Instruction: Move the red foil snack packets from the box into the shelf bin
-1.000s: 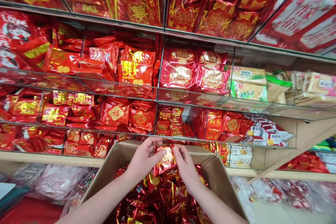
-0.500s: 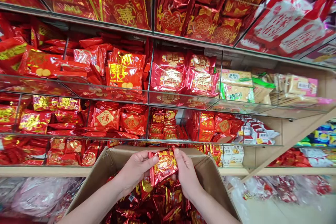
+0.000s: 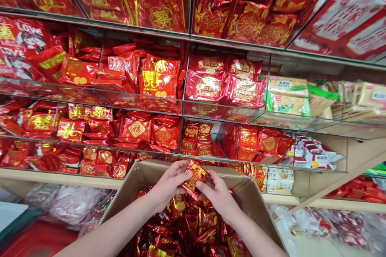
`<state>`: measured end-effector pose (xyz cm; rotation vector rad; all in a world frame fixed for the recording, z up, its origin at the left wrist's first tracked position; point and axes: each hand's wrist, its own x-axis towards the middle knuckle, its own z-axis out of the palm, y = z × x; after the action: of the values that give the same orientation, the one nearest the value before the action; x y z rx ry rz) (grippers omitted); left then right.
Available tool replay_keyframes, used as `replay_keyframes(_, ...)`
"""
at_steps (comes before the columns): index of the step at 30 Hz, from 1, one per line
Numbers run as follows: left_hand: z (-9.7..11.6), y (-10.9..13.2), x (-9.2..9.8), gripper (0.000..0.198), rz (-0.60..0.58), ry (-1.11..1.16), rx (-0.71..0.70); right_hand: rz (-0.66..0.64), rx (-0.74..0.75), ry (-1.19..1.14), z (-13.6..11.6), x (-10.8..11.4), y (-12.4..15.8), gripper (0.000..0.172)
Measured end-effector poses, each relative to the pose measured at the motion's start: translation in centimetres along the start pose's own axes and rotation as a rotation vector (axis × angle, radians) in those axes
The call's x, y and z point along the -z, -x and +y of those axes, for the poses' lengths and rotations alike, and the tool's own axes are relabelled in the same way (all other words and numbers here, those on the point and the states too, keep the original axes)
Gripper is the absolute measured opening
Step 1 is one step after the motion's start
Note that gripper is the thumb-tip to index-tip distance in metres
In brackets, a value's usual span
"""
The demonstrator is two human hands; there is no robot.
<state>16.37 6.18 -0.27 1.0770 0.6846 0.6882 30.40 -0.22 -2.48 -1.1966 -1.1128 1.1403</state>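
A small red and gold foil snack packet [image 3: 194, 177] is held between both hands above an open cardboard box [image 3: 126, 192]. My left hand [image 3: 172, 184] grips its left side, thumb on the front. My right hand [image 3: 217, 190] pinches the lower right part, with its thumb across the face of the wrapper. The packet is tilted, and the fingers behind it are partly hidden. Below the hands, the box holds a heap of similar shiny red and gold packets [image 3: 181, 233], loosely piled.
Behind the box rise shelves with clear dividers, full of red packets [image 3: 159, 78]. Pale cracker packs [image 3: 288, 94] sit at the right. A wooden shelf edge [image 3: 60, 176] runs close behind the box. Plastic-wrapped bags [image 3: 72, 204] lie low on the left, others [image 3: 340, 225] on the right.
The packet has been turned and tilted in my hands, and my right hand has shifted from its upper corner to its lower right. The view has swung left.
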Motion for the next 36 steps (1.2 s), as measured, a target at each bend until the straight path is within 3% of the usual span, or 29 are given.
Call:
replay_keyframes(3, 0.1, -0.2, 0.3, 0.026, 0.063, -0.219, -0.119, -0.061, 0.084, 0.276, 0.7, -0.2, 0.5, 0.018)
replay_keyframes(5, 0.4, -0.4, 0.5, 0.023, 0.109, -0.25, -0.166, -0.086, 0.121, 0.38, 0.7, -0.3, 0.7, 0.021)
replay_keyframes(9, 1.4, -1.3, 2.0, 0.031, 0.238, -0.258, -0.259, 0.085, 0.178, 0.321, -1.3, 0.8, -0.6, 0.026)
replay_keyframes(13, 1.4, -2.5, 4.1, 0.03, 0.29, -0.627, -0.417, 0.324, 0.251, 0.452, -4.0, 3.6, -5.3, 0.029)
replay_keyframes(16, 0.8, -3.0, 4.8, 0.03, 0.312, -0.783, -0.467, 0.285, 0.253, 0.864, -4.2, 5.0, -9.8, 0.037)
replay_keyframes(20, 0.3, -2.9, 4.8, 0.029, 0.343, -0.854, -0.506, 0.094, 0.279, 1.24, -3.0, 4.5, -14.8, 0.036)
replay_keyframes(24, 0.5, -2.5, 4.9, 0.03, 0.355, -0.874, -0.531, -0.006, 0.377, 1.276, -2.1, 2.8, -18.0, 0.032)
replay_keyframes(28, 0.5, -2.4, 5.0, 0.03, 0.358, -0.874, -0.507, 0.132, 0.391, 1.29, -1.0, 2.0, -19.4, 0.033)
replay_keyframes(32, 0.4, -2.5, 5.0, 0.029, 0.359, -0.889, -0.506, 0.323, 0.251, 1.203, 0.6, 2.5, -20.0, 0.057)
replay_keyframes(36, 0.3, -2.8, 5.0, 0.029, 0.361, -0.903, -0.506, 0.306, 0.161, 1.113, 1.4, 3.3, -20.5, 0.062)
